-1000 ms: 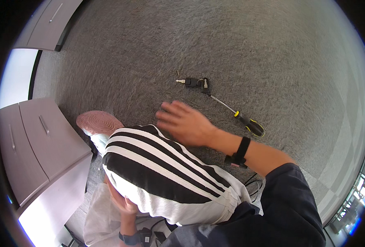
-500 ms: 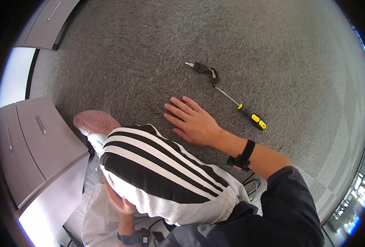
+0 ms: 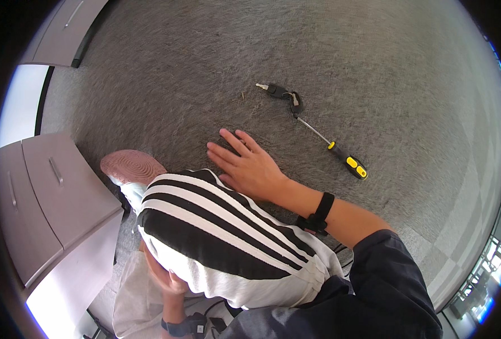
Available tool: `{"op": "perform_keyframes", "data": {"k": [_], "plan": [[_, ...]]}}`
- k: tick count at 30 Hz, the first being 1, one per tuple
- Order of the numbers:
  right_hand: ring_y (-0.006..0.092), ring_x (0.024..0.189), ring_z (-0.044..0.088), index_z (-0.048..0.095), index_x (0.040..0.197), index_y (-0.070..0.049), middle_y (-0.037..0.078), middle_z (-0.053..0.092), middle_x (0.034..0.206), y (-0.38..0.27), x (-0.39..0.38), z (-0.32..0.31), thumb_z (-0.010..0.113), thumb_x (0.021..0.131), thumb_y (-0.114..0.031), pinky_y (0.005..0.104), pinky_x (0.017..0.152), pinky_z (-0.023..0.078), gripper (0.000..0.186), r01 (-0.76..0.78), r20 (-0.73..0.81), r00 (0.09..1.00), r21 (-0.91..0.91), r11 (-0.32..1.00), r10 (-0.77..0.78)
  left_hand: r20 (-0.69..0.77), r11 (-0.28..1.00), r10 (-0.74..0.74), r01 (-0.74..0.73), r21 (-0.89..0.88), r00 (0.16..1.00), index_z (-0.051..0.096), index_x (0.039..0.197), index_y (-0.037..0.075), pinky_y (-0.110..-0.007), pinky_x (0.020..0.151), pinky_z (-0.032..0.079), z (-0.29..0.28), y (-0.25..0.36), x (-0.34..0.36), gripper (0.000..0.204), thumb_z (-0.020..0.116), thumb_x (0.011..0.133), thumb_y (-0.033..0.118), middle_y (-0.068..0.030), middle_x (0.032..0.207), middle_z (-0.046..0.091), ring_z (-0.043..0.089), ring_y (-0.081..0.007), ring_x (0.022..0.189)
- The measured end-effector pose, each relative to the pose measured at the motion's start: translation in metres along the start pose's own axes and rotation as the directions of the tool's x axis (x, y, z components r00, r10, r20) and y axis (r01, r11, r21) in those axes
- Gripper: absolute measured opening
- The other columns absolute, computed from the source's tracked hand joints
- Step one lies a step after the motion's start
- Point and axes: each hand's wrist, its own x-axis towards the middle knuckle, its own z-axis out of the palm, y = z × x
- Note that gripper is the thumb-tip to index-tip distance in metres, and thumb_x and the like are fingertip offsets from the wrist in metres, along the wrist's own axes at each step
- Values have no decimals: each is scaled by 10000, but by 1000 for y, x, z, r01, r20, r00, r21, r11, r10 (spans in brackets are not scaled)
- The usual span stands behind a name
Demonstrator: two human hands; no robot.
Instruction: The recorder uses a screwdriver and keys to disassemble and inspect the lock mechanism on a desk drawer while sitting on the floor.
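My right hand [image 3: 249,166] lies palm down over the grey carpet [image 3: 374,73], fingers spread, just beyond my bent knee. Nothing shows in its grasp, though the palm is hidden. Beyond it is a tiny screw-like piece [image 3: 243,95]. To its right lies a screwdriver [image 3: 342,155] with a black and yellow handle, its tip touching or close to a ring of keys [image 3: 287,97] with black heads. My left hand [image 3: 168,279] is low against my leg in striped trousers [image 3: 216,237]; the trousers hide most of its fingers.
Light drawer cabinets [image 3: 41,192] stand at the left, close to my pink-soled shoe [image 3: 133,166]. Another cabinet [image 3: 72,28] is at the far left. Dark cables [image 3: 343,254] run beside my right arm. Windows line the right edge.
My right hand has slid left and slightly nearer across the carpet, fingers still spread. My left hand, the screwdriver and the keys stay essentially in place.
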Motion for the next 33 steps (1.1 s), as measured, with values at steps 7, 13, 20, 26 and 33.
{"op": "perform_keyframes", "data": {"k": [7,13,20,26,33], "plan": [[319,1326,269,450,1285,4,100,397,1367,35,13,-16,546,871,-314,423,1089,248,530,-202,-149,970,-51,978,192,-39,1000,5,-5,-6,999,266,1351,-113,-423,1051,268,5,8,1,925,405,828,637,-280,1373,348,340,-371,1294],[300,1321,294,432,1297,13,125,393,1373,28,-7,-23,557,865,-297,414,1092,246,546,-191,-101,977,-49,980,186,-56,999,28,-27,20,998,288,1338,-115,-425,1013,322,3,7,0,902,428,824,613,-278,1321,406,419,-374,1228],[317,1273,372,497,1198,7,150,451,1299,33,-35,-30,619,825,-166,426,1076,292,430,-229,-141,957,171,958,254,-84,1000,11,-12,-19,996,322,1318,-114,-419,985,345,7,23,9,895,443,813,615,-267,1276,439,451,-359,1185],[329,1227,414,573,940,-5,143,507,1181,36,-37,-28,707,743,-111,451,1017,343,260,-217,-240,928,275,937,285,-73,997,-16,10,-76,997,344,1308,-103,-404,966,355,8,39,18,903,505,780,611,-242,1225,476,477,-324,1142],[309,1149,450,599,878,-39,109,519,1151,30,-37,-36,713,732,-99,435,921,383,196,-357,-291,882,99,929,370,-23,993,-78,76,-87,997,375,1296,-86,-407,970,351,5,53,23,878,517,776,607,-247,1224,489,486,-328,1137]]}}
